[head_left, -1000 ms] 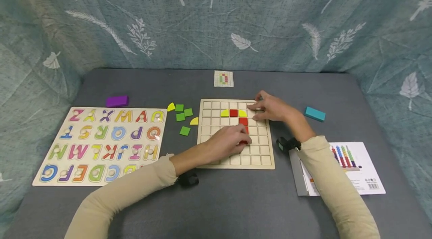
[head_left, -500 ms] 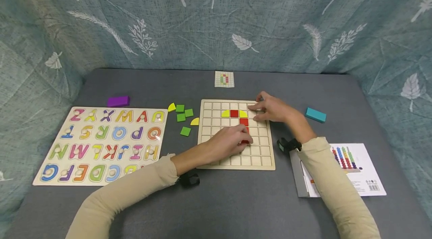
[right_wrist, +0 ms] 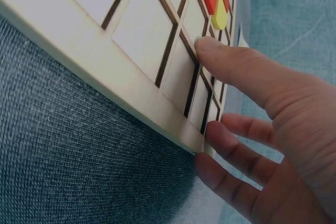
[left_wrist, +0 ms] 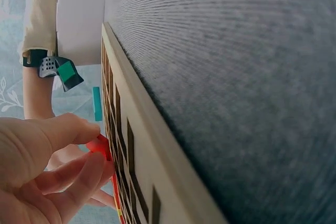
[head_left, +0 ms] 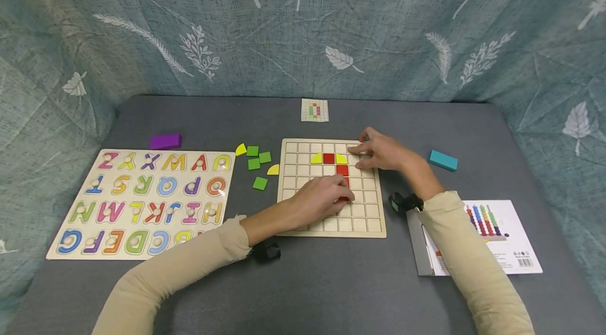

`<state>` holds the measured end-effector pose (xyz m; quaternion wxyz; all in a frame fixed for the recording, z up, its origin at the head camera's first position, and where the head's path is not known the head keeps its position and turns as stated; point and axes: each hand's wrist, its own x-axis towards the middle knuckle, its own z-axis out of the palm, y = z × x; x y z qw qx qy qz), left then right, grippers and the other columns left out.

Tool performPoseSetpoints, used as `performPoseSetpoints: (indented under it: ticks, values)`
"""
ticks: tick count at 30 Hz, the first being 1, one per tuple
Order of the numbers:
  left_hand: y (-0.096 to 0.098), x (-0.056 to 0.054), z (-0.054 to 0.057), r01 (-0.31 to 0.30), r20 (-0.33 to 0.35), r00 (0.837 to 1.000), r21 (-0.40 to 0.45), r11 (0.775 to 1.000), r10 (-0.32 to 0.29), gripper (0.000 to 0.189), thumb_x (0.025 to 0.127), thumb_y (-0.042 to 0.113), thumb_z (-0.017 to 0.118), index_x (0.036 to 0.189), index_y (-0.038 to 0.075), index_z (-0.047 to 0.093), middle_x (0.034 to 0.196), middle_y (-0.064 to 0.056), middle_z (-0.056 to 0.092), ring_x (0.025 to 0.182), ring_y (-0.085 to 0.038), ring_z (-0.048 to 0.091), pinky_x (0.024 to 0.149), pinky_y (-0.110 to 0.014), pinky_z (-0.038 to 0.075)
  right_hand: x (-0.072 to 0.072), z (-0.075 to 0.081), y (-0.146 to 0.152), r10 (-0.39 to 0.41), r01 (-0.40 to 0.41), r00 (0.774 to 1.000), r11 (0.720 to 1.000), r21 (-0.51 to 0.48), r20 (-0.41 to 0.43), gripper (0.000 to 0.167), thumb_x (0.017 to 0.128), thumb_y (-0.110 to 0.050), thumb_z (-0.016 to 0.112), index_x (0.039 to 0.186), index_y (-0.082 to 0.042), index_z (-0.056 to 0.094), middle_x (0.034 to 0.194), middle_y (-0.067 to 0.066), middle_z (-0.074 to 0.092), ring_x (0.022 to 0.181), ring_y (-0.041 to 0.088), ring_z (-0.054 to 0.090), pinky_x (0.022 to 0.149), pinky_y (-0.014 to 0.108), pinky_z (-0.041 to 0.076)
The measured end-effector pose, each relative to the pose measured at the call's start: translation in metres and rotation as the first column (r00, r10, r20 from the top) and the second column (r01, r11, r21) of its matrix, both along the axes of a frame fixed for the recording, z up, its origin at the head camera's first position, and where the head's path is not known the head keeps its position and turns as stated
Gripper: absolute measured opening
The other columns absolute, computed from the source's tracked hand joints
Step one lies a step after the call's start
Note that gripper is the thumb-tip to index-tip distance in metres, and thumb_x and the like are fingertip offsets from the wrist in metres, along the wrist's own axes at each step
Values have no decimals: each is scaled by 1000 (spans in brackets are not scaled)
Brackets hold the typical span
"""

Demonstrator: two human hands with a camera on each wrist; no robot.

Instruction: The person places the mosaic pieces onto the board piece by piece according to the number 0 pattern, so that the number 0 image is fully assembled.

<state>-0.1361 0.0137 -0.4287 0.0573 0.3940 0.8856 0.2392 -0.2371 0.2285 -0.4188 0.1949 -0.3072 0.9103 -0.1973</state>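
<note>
My left hand (head_left: pixel 318 198) reaches over the middle of a wooden grid board (head_left: pixel 358 227). Between thumb and fingers it pinches a red square tile (left_wrist: pixel 98 145), held right at the grid surface. Up the board from it, a red tile (head_left: pixel 342 170) sits in a cell, with another partly hidden by the fingers. The top of this pattern is a red tile (head_left: pixel 328 158) flanked by a yellow piece (head_left: pixel 316 159) and a second yellow piece (head_left: pixel 340 159). My right hand (head_left: pixel 382 151) rests at the board's upper right, thumb on the grid and fingertips along the edge.
Several green tiles (head_left: pixel 253 164) and two yellow pieces (head_left: pixel 273 170) lie left of the board. A letter puzzle (head_left: pixel 142 203) and purple block (head_left: pixel 165 141) are farther left. Behind stands a pattern card (head_left: pixel 314 110). A teal block (head_left: pixel 443 160) and white box (head_left: pixel 516 240) lie right.
</note>
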Motion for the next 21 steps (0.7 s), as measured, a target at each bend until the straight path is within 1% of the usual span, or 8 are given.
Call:
performPoseSetpoints:
  ticks: [6,9,13,16,21]
  values:
    - [2,-1,-1,1,-5,1000,-7,1000,-1,16,90,9,65,101,15,76,96,-1,67,82,-13,62,70,-24,49,-1,0,1,0,0,1000,1000,4,4,47,89,-19,70,134,-8,58,129,21,43,90,24,55,75,38,45]
    - [3,-1,-1,-2,-5,1000,-11,1000,1,15,91,10,65,101,15,76,99,-2,66,83,-13,62,71,-24,49,-1,0,2,1,-1,1000,1000,0,10,47,89,-19,70,134,-7,58,130,22,43,90,24,55,76,38,46]
    - [5,-2,0,0,-22,1000,-31,1000,-1,15,92,11,66,102,15,76,101,-3,64,84,-14,61,71,-25,50,-1,0,3,-4,4,1000,1000,-2,17,48,89,-19,70,134,-8,58,131,22,43,91,25,56,76,38,46]
    - [6,-1,1,4,-43,999,-69,998,-7,16,92,12,66,104,15,76,99,-4,62,82,-14,60,69,-24,50,-2,1,3,-12,12,1000,1000,-2,21,48,89,-19,70,135,-9,58,131,21,42,92,25,56,77,39,46]
    - [5,5,1,3,-91,996,-198,980,-21,20,94,15,61,109,19,74,98,-5,57,80,-16,52,62,-23,46,-1,2,1,-2,2,1000,1000,0,19,48,89,-20,70,135,-10,58,131,21,43,91,24,56,77,39,46]
